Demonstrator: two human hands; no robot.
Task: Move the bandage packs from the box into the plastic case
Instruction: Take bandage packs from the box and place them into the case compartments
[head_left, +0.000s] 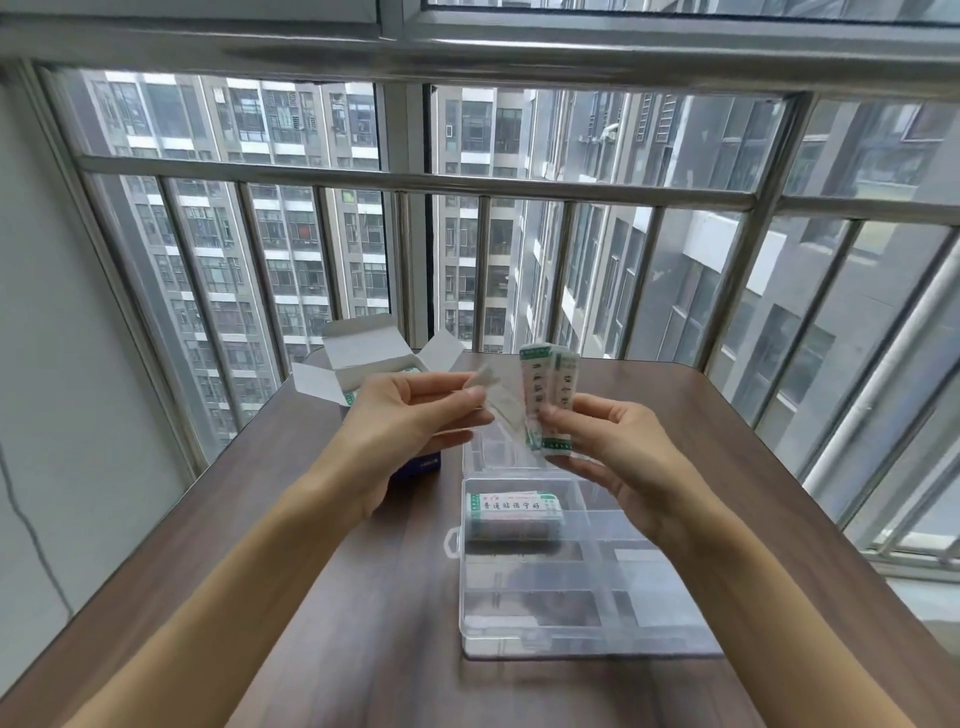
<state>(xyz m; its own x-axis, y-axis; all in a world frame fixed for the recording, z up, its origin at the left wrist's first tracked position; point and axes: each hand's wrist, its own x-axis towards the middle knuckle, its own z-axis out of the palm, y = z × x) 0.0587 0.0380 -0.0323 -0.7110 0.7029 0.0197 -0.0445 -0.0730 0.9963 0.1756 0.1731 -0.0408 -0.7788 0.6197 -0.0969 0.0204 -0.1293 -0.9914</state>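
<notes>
A barred window with tower blocks behind it backs a dark wooden table (311, 597). At the table's far left corner stands the box (358, 364), its flaps open, more packs showing inside. The clear plastic case (571, 582) lies open near the middle of the table, and one bandage pack (514, 512) rests in its far left compartment. Above the case's far edge the right hand (623, 457) pinches two upright packs (545, 400) near their lower ends, thumb in front, fingers curled behind. The left hand (410, 415) pinches a pale strip (488, 395) (whether wrapper or loose bandage I cannot tell) between thumb and fingertips, just beside the packs.
</notes>
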